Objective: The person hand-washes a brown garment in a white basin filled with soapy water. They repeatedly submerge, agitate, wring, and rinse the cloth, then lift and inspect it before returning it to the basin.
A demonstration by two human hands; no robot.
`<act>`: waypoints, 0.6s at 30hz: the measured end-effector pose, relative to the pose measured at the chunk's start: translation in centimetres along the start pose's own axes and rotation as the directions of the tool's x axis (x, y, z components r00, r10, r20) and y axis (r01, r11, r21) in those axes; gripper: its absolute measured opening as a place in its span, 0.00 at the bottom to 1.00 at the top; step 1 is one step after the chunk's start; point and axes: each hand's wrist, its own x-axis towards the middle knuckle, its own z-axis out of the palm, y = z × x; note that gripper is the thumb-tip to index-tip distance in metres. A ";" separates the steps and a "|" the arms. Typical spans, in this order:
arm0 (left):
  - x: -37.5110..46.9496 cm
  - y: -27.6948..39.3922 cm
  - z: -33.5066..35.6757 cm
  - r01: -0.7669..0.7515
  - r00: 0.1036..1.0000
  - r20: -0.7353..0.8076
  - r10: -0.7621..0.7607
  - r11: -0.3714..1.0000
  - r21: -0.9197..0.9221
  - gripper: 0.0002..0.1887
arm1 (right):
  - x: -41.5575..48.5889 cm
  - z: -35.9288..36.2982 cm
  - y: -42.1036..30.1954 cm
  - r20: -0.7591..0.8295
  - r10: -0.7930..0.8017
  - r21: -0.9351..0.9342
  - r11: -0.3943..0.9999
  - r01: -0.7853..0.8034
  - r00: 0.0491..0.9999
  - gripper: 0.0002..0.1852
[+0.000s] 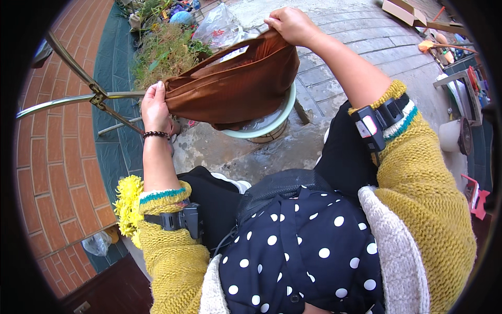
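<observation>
A brown cloth garment [235, 88] is stretched between my two hands, its upper edge gaping into a dark fold. My left hand [155, 108] pinches the left end of that edge, thumb uppermost, with a beaded bracelet at the wrist. Higher and farther off, my right hand [294, 26] grips the other end. Beneath the cloth stands a pale green basin [261, 133] holding cloudy water. The garment's lower part hangs over and into the basin and hides most of it.
A metal tube frame [66, 101] stands left, before a brick-patterned wall [62, 153]. Plants [164, 55] and a clear plastic bag [219, 27] lie beyond the basin. Yellow flowers [129, 206] are beside my left sleeve. At right are a white bucket [449, 135] and a cardboard box [400, 13].
</observation>
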 end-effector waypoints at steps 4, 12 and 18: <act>0.4 -1.4 1.9 0.045 0.995 0.097 -0.037 0.996 -0.081 0.11 | 0.2 -0.1 2.0 -0.158 0.032 -0.142 0.988 -0.054 0.987 0.18; -2.7 -1.8 8.9 0.163 0.977 0.187 -0.106 0.932 -0.323 0.11 | -5.5 4.3 -4.8 0.919 0.122 0.303 0.390 -0.869 0.375 0.46; -10.6 -1.1 14.3 0.127 0.888 0.460 -0.020 0.971 -0.204 0.15 | -7.4 6.9 -8.4 0.817 0.107 0.570 -0.291 -0.768 0.566 0.14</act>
